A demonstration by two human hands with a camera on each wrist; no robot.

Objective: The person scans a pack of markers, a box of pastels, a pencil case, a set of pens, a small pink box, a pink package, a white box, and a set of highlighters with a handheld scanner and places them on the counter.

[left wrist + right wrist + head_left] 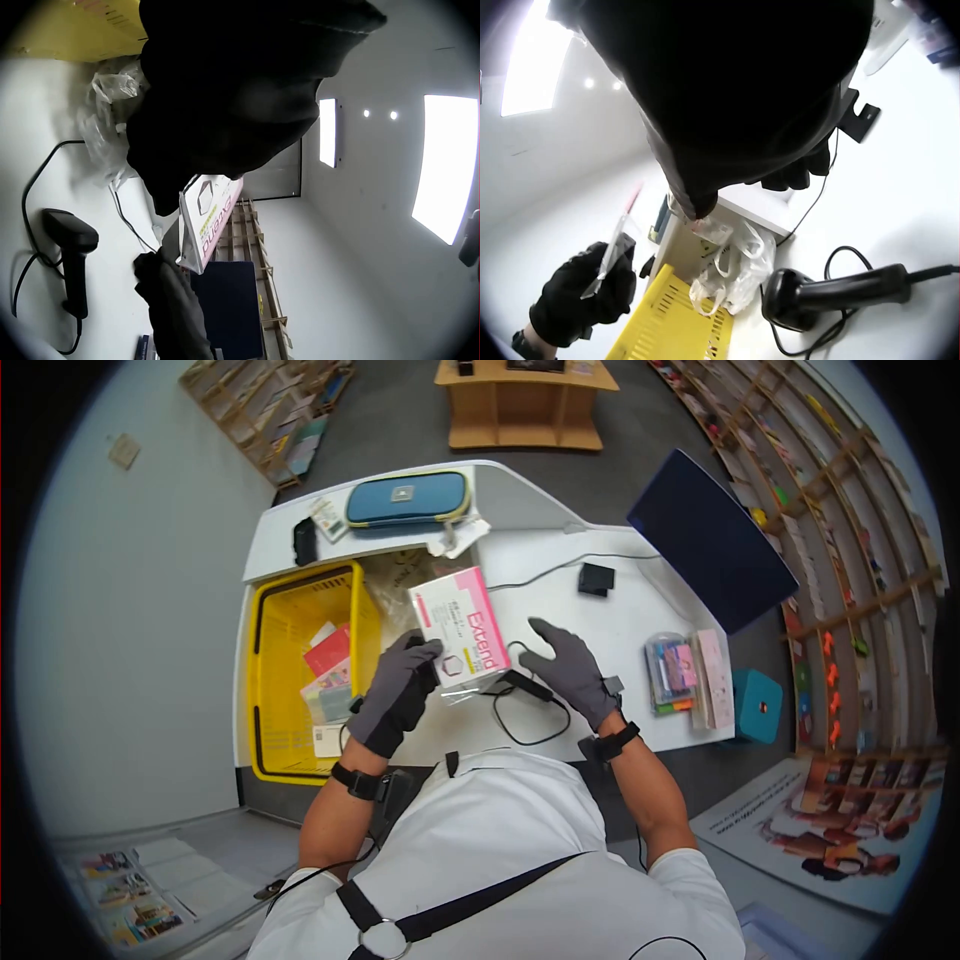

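Observation:
My gloved left hand [398, 685] pinches a flat white-and-pink package [458, 622] marked "Extend" by its lower left edge, thumb on the printed face. Clear plastic wrap sticks out past its lower edge. In the right wrist view the package [615, 244] appears nearly edge-on, held up in the left hand. To its right, my right hand [572, 672] hovers empty over the desk, thumb and fingers spread. Between the hands, partly under the package in the head view, lies a black handheld barcode scanner [840, 296] with a looped cable.
A yellow basket [262, 690] containing cards and packets stands at the left, with crumpled plastic bags [742, 266] beside it. A blue case [405, 498] lies on the raised ledge. Toward the right are a monitor [710, 540], a small black stand [596, 579] and packs of stationery [672, 672].

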